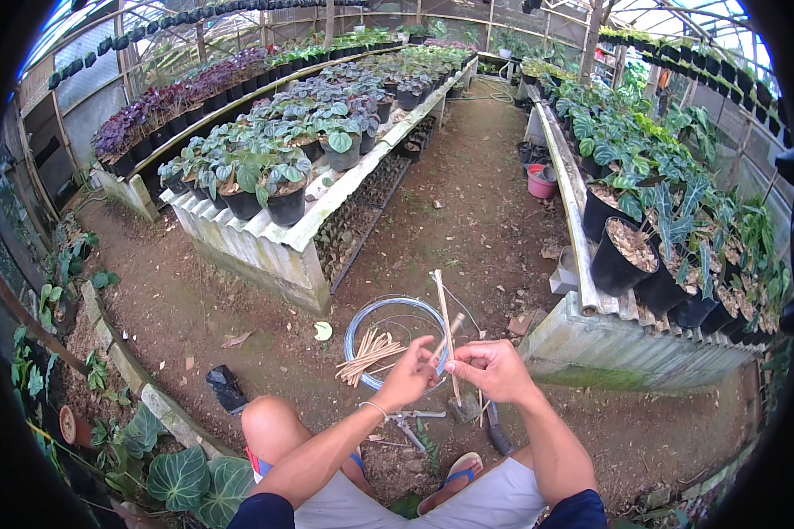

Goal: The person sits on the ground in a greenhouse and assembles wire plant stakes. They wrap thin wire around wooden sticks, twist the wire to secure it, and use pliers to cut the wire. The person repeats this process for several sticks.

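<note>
My left hand (410, 374) is curled in front of my knees, a short, slightly blurred wooden stick (453, 330) rising from its fingertips. Close by on the right, my right hand (492, 368) pinches a long, pale bamboo strip (441, 295) between thumb and fingers. The strip stands nearly upright, its lower end near a grey stone block (464, 409). Beneath my hands, a coil of silvery wire (355, 328) lies on the soil, with a pile of cut bamboo sticks (368, 357) across its left side. Thin wire curves up behind the right hand.
Pliers-like metal tool (406, 428) and dark tool handle (498, 432) lie near my feet. A black plastic bag (226, 388) is at left. Benches of potted plants (286, 196) flank a dirt path (468, 176); a pink pot (541, 182) stands by the right bench (582, 348).
</note>
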Available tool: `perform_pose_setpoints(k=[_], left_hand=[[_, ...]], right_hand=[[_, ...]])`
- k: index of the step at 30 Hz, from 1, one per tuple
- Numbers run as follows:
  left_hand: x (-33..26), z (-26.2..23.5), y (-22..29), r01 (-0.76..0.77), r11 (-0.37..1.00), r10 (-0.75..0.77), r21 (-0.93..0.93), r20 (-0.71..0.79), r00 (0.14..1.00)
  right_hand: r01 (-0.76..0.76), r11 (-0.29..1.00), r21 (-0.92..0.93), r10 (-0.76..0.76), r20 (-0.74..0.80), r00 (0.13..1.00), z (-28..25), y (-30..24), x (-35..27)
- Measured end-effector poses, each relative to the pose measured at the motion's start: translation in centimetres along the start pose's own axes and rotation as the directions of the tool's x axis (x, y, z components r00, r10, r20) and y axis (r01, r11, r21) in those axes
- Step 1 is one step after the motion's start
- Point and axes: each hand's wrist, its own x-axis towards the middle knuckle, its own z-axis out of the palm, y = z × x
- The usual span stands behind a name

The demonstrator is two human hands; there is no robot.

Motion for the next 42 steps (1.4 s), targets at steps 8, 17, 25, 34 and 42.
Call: perform_pose_setpoints(k=[8, 17, 25, 34, 42], left_hand=[[1.6, -4.2, 3.6, -0.101, 0.828, -0.037, -0.552, -0.234, 0.972], [1.1, -7.0, 7.5, -0.316, 0.699, 0.182, -0.642, -0.267, 0.946], [0.1, -7.4, 9.6, -0.377, 0.754, 0.239, -0.537, -0.311, 0.920], [-0.3, -7.7, 9.9, -0.502, 0.743, 0.291, -0.443, -0.461, 0.838], [-0.6, -7.6, 9.5, -0.495, 0.682, 0.420, -0.538, -0.266, 0.868]], right_hand=[[0.045, 0.995, -0.085, -0.061, -0.195, 0.979, 0.0, 0.3, 0.3], [0.068, 0.989, -0.129, -0.105, -0.304, 0.947, 0.1, 0.4, 0.6], [-0.009, 0.993, -0.121, -0.037, -0.377, 0.925, -0.2, 1.3, 1.2], [0.017, 0.992, -0.123, -0.063, -0.384, 0.921, 0.2, 1.2, 1.5], [-0.097, 0.980, -0.174, 0.027, -0.368, 0.929, 0.5, 1.9, 2.0]])
